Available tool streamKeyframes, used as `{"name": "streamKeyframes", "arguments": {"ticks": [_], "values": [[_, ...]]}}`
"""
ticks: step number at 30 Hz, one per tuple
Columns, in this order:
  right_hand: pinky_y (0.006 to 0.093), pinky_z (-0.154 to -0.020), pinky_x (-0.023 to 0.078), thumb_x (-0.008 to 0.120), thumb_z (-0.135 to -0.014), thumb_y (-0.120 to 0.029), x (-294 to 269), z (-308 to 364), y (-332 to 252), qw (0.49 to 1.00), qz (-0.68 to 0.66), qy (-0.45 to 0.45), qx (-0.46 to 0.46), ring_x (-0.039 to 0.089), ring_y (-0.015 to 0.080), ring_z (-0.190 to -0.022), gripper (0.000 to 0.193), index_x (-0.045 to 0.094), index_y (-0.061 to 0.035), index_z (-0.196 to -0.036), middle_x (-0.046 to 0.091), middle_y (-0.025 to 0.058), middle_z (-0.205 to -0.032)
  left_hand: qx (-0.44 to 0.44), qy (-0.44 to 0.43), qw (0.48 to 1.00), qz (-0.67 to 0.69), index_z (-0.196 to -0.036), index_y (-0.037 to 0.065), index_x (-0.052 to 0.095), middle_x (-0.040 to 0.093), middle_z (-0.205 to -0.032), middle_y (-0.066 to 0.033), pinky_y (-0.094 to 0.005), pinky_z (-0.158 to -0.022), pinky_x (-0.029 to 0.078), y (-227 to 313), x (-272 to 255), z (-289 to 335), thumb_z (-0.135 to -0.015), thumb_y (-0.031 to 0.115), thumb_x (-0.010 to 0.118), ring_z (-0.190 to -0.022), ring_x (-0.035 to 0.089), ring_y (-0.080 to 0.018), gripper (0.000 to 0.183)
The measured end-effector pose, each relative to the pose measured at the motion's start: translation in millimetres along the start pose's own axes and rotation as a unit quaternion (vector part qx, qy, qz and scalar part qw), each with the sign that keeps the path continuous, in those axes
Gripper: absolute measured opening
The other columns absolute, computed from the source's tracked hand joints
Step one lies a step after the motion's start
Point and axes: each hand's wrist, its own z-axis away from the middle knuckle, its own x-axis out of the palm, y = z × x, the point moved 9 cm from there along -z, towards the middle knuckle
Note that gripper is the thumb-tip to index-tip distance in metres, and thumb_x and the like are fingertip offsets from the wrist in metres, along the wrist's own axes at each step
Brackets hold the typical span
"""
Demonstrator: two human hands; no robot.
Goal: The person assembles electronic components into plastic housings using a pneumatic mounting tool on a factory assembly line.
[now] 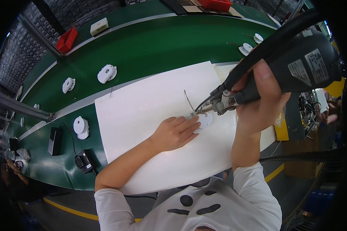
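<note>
Clasping a black power tool (304, 63), your right grip (264, 96) is over the right side of the white board (142, 115), and the tool's metal nose (223, 104) slants down toward the board's middle. On the board, a little right of its centre, lies a white round part (206, 121), partly covered by your left grip (176, 133). Your left fingers bend over the part's left side; whether they pinch it or only press on it, I cannot tell. Whether the tool's tip touches the part is also too small to tell. A thin wire (189, 101) rises from beside the tip toward the board's far edge.

Left of the board, on the green counter (38, 163), you have a white housing (81, 128), an upright black box (55, 141) and a black device (86, 161) near the board's edge. Beyond the board, on a green strip (154, 48), sit more white housings (106, 74), with a red bin (67, 40) and a pale box (99, 27) farther off.
</note>
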Motion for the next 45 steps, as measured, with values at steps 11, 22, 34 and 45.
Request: {"name": "streamKeyframes", "arguments": {"ticks": [11, 22, 34, 45], "values": [[0.0283, -0.045, 0.047, 0.065, -0.085, -0.020, 14.5, 8.8, -3.3, 0.996, -0.051, 0.005, 0.073, 0.057, 0.0189, -0.048, 0.035, 0.065, 0.0098, -0.103, 0.066, 0.0178, -0.079, 0.008, 0.023, 1.000, 0.007, -0.108, 0.004, 0.074, 0.070, -0.122, -0.0087, -0.0295, -0.056, 0.050, 0.4, -13.0, 11.9, -0.075, 0.017, 0.086, -0.068, 0.061, -0.0158, 0.037], [0.0300, -0.047, 0.051, 0.063, -0.090, -0.014, 37.7, 23.1, -19.5, 0.997, 0.051, -0.030, -0.054, 0.060, 0.0193, -0.052, 0.030, 0.066, 0.0090, -0.108, 0.069, 0.0210, -0.091, 0.012, 0.024, 1.000, 0.000, -0.109, 0.004, 0.074, 0.070, -0.123, -0.0087, -0.0299, -0.057, 0.051, -4.8, -26.1, 27.8, -0.076, 0.017, 0.085, -0.069, 0.061, -0.0157, 0.038], [0.0299, -0.062, 0.045, 0.066, -0.089, -0.012, 33.2, 24.2, -22.3, 0.996, -0.076, -0.029, 0.020, 0.059, 0.0158, -0.063, 0.037, 0.062, 0.0054, -0.122, 0.066, 0.0107, -0.081, -0.008, 0.009, 1.000, -0.018, -0.113, 0.005, 0.074, 0.070, -0.122, -0.0079, -0.0316, -0.057, 0.050, -9.3, -33.0, 38.5, -0.079, 0.021, 0.083, -0.071, 0.063, -0.0176, 0.039], [0.0283, -0.054, 0.049, 0.065, -0.088, -0.017, -24.9, -1.6, -63.5, 0.993, 0.001, 0.109, -0.052, 0.057, 0.0171, -0.055, 0.024, 0.065, 0.0054, -0.098, 0.060, 0.0115, -0.068, -0.310, 0.022, 0.879, -0.362, -0.130, -0.001, 0.063, 0.064, -0.131, -0.0193, -0.0481, -0.092, 0.049, -204.7, -118.0, 48.5, -0.085, 0.012, 0.069, -0.122, 0.059, -0.0333, 0.047]]}}
